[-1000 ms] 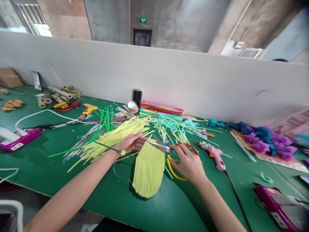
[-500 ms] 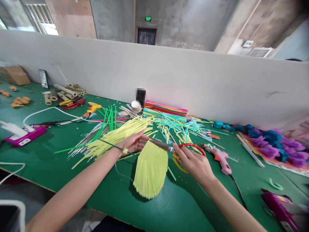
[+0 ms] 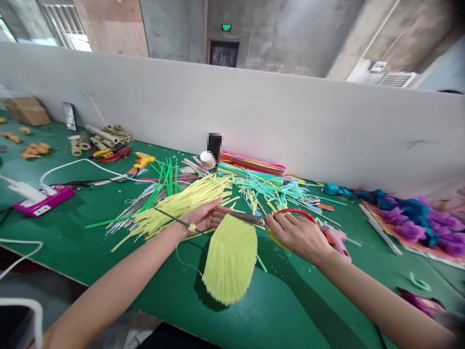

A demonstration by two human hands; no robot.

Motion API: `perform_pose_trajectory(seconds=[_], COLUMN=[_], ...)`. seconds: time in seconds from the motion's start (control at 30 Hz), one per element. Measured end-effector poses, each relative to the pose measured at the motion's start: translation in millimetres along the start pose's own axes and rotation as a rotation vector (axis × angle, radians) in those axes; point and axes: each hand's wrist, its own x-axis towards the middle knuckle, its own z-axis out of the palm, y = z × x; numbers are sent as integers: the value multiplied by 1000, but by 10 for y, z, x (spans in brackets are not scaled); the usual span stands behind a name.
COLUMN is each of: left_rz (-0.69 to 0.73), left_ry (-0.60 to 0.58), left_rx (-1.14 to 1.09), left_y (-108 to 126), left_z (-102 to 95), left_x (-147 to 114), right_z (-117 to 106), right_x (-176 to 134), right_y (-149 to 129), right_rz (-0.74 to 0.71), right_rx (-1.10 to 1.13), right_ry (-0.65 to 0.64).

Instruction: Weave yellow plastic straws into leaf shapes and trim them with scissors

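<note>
bench: green table [image 3: 109,252], grey partition behind
chg vs 0.5 s ago: scissors [image 3: 261,220] blades now shut, lower on the fan's top edge
L hand [image 3: 203,216]: fingers pinch yellow straw fan [image 3: 230,257] at top; fan lies flat, mid-table
R hand [image 3: 301,236]: closed in scissors' loops
around: loose yellow straws [image 3: 174,206] left; pink glue gun [image 3: 336,237] just behind R hand, partly hidden

Blurred dark object [image 3: 215,143] by the partition, scissor handle half hidden under right hand [image 3: 301,236]
</note>
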Motion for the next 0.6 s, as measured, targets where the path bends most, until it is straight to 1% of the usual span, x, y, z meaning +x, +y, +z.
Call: perform_pose_trajectory(seconds=[0.1, 0.3, 0.47, 0.6], left_rz=[16, 21, -18, -18], left_ry=[2, 23, 40, 54], left_rx=[-37, -104, -206, -219], left_y=[-15, 16, 42, 33], left_z=[6, 58, 105, 90], left_x=[5, -49, -88, -75], right_z=[6, -16, -48, -42], right_x=[61, 171, 229, 256], right_y=[-5, 55, 91, 94], right_rz=[-66, -139, -216, -235], right_rx=[-92, -41, -92, -89], right_ry=[-7, 12, 55, 66])
